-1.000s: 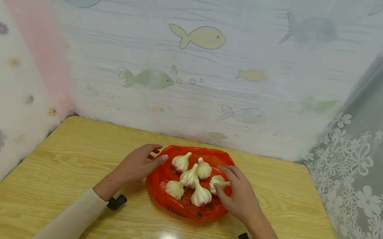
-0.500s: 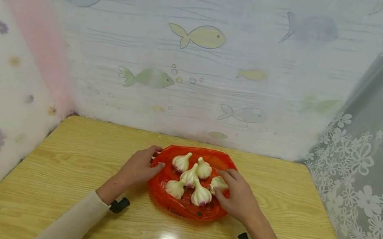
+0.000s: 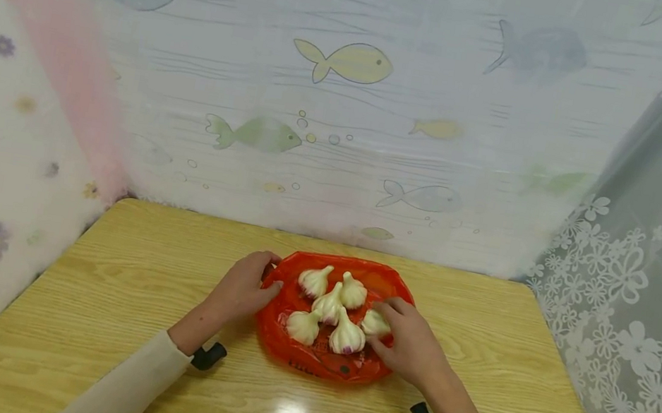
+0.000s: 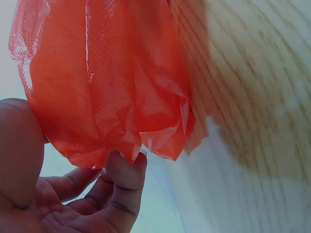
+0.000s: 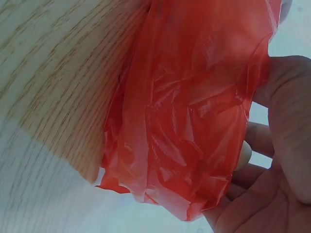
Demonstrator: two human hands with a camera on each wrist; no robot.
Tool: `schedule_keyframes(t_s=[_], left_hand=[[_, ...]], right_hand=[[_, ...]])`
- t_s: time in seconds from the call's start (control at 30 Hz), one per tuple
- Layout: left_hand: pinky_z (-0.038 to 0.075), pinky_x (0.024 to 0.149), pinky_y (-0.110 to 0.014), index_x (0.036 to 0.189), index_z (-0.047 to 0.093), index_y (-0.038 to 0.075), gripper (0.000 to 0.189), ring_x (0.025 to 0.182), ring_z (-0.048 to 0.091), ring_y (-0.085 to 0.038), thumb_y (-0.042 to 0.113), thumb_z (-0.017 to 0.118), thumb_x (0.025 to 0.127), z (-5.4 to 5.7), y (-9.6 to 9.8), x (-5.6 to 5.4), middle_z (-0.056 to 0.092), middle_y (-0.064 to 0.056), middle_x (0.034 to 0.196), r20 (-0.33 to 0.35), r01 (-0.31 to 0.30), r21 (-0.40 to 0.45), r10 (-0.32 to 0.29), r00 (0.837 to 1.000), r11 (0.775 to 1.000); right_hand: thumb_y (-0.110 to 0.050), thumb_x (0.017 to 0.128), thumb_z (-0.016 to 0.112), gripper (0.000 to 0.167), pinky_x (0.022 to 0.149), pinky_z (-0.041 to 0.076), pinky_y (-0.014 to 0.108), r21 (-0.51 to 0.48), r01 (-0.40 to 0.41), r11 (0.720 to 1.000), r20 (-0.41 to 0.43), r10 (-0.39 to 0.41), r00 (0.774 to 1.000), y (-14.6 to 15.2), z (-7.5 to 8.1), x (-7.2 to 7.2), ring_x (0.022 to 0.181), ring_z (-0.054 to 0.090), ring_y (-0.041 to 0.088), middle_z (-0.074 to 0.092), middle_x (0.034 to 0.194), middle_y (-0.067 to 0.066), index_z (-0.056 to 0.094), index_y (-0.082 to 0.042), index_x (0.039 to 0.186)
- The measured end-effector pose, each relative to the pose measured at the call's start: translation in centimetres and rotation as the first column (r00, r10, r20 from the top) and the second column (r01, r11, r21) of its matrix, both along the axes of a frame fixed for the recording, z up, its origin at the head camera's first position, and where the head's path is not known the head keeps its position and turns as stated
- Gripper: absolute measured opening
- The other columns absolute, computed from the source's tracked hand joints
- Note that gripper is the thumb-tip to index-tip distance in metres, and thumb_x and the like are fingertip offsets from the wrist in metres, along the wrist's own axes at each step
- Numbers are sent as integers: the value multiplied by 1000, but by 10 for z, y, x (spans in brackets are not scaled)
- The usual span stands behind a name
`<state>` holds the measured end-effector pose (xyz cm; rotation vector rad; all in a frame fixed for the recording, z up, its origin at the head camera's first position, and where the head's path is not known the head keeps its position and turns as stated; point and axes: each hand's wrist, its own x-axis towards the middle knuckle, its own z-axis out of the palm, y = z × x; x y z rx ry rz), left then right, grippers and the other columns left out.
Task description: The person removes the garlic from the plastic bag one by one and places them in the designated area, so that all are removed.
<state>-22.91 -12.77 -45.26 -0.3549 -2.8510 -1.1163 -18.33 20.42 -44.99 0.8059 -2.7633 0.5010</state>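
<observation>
In the head view a red plastic bag lies on the table with its mouth spread wide. Several white garlic bulbs, some tinged purple, sit inside it. My left hand holds the bag's left edge, thumb over the rim and fingers outside; the left wrist view has a curled fingertip against the red plastic. At the bag's right side my right hand grips the rightmost garlic bulb, thumb below it and fingers above. The right wrist view shows only a pale bit of that bulb behind the bag wall.
The wood-grain table extends around the bag on all sides. A fish-patterned curtain hangs along its back edge, and a flower-patterned sheet covers the right side. Black camera mounts sit at both wrists.
My left hand has moved slightly right, onto the bag's edge. The fingers of my right hand have closed in around the rightmost garlic bulb. The other bulbs stay nearly where they were.
</observation>
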Motion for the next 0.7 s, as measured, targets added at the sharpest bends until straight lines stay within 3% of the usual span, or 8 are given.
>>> schedule_keyframes(t_s=[0.37,0.7], left_hand=[[59,86,-39,129,65,2,37,95,60,-23,16,74,96,2,1,2,67,-9,110,-8,9,4,-9,1000,1000],[58,86,-40,129,65,1,37,96,60,-24,17,74,96,2,1,2,67,-10,111,-14,21,-3,-21,1000,1000]], right_hand=[[-13,81,92,55,96,59,46,37,-1,999,0,1,1000,-3,-3,-2,110,68,29,66,129,10,71,-2,130],[-11,79,93,55,95,59,46,23,-7,1000,-13,7,1000,-3,-5,-4,108,68,27,67,125,9,69,-4,127]])
